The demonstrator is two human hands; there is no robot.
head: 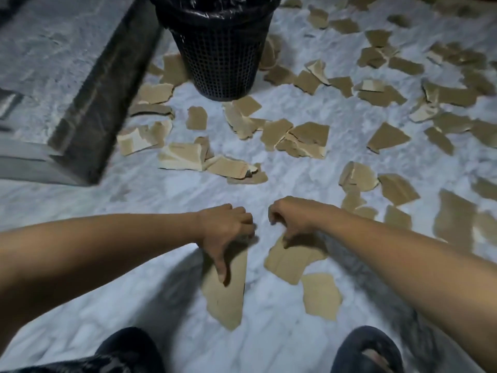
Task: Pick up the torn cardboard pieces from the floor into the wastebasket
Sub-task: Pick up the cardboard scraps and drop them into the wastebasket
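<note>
Barely started: scraps [304, 138] litter floor [161, 305] around basket [220, 57]; left hand [226, 227] and right hand [293, 219] each pinching a near piece.

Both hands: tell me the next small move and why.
Probably lift both pieces and carry them forward to the wastebasket. The left hand has a long cardboard piece in its grip, the right hand pinches a wider piece, and both pieces look to hang just above the floor.
</note>
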